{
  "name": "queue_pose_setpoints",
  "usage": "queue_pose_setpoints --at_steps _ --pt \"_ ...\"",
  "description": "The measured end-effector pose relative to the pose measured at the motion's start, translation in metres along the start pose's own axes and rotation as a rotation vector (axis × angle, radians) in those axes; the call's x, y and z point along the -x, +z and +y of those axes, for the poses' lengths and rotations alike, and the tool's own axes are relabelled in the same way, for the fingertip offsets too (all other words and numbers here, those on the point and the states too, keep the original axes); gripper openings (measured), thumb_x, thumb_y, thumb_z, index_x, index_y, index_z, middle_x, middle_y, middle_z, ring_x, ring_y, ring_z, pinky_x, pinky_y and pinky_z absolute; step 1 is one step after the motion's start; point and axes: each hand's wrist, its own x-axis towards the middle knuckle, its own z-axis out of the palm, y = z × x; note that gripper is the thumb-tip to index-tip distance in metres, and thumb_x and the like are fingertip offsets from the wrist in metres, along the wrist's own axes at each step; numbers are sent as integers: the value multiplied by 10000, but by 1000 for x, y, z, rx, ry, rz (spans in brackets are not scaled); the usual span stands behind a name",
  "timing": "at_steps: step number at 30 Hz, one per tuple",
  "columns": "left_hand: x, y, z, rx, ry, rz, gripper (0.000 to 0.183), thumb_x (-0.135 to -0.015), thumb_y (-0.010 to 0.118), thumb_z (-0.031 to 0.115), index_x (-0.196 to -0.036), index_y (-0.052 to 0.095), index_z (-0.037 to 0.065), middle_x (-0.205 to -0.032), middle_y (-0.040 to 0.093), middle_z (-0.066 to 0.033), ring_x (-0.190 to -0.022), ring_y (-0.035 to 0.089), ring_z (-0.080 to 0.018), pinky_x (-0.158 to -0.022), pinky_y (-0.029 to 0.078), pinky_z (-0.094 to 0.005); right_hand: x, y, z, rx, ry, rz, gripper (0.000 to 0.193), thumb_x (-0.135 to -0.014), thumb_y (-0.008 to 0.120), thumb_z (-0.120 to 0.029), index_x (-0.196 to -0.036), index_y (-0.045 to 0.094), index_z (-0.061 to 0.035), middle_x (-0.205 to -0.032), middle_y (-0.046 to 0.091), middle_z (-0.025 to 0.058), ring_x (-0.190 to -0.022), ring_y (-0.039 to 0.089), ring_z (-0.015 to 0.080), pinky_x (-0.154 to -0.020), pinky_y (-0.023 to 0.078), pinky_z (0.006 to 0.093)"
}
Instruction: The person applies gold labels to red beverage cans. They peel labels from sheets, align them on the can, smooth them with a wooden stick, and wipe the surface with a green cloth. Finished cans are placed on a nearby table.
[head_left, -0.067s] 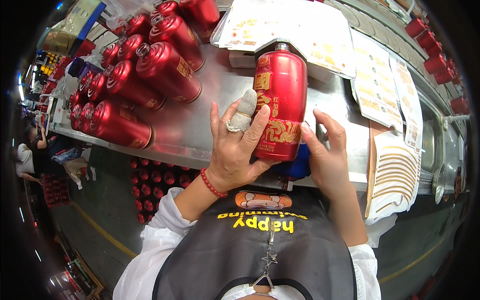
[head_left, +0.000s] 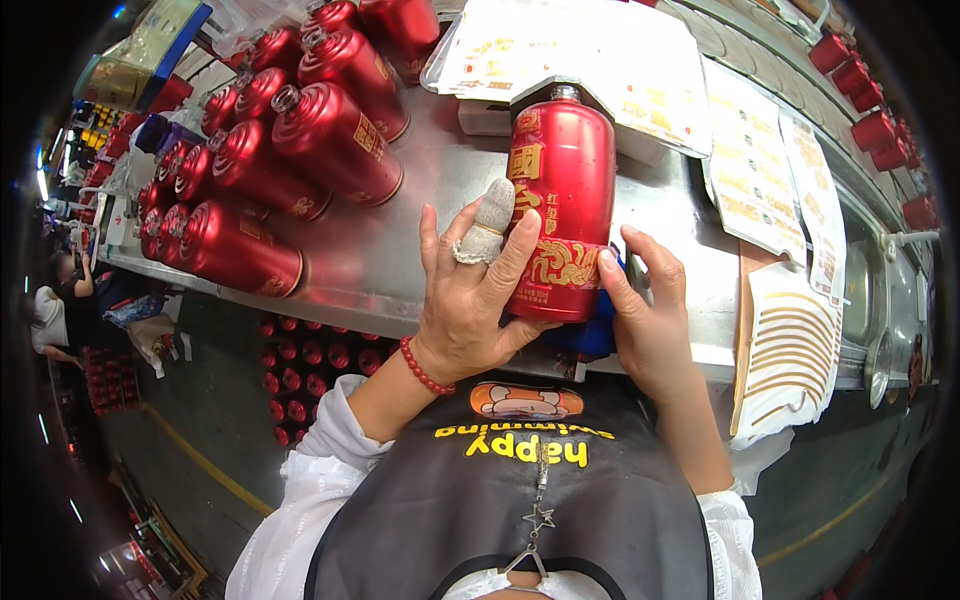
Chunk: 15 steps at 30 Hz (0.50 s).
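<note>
A red bottle (head_left: 575,190) with gold lettering lies tilted in front of me, its clear neck resting at a dark angular holder (head_left: 590,88). My left hand (head_left: 465,290) grips its lower left side, thumb and fingers against the red surface. A pale cloth cover (head_left: 488,222) wraps one left finger. Around the bottle's lower part runs a red and gold dragon label band (head_left: 560,264). At the band's right end, the thumb of my right hand (head_left: 650,315) touches the edge, while its other fingers are bent and apart from the thumb. A blue object (head_left: 598,330) is partly hidden below the bottle.
Several similar red bottles (head_left: 330,145) stand at the left on the metal table (head_left: 440,180). Label sheets (head_left: 580,45) are stacked at the back, with more sheets (head_left: 755,160) to the right. A sheet of curved gold strips (head_left: 795,340) leans at the near right.
My right hand has shifted slightly, its thumb a little lower and further left on the band's edge. The left hand and the bottle have stayed put.
</note>
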Motion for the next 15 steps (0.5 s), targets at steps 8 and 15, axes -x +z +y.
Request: queue_pose_setpoints --at_steps 8,15 --pt "1 -2 0 -11 7 -5 920 -813 734 556 -1531 403 86 -1514 450 -204 -1337 412 -423 -1135 93 -680 3 -3 3 74 11 -53 566 -796 661 100 -1328 637 -90 -1307 563 216 -1153 573 364 -985 487 432" --pt "-9 -5 7 -37 17 -33 1044 -744 806 520 -1540 344 27 -1509 437 -223 -1325 434 -426 -1136 107 -694 -37 -26 -39 -563 557 187 271 -952 623 -84 -1201 577 11 -918 692 131 -763 678 215 -705 535 312"
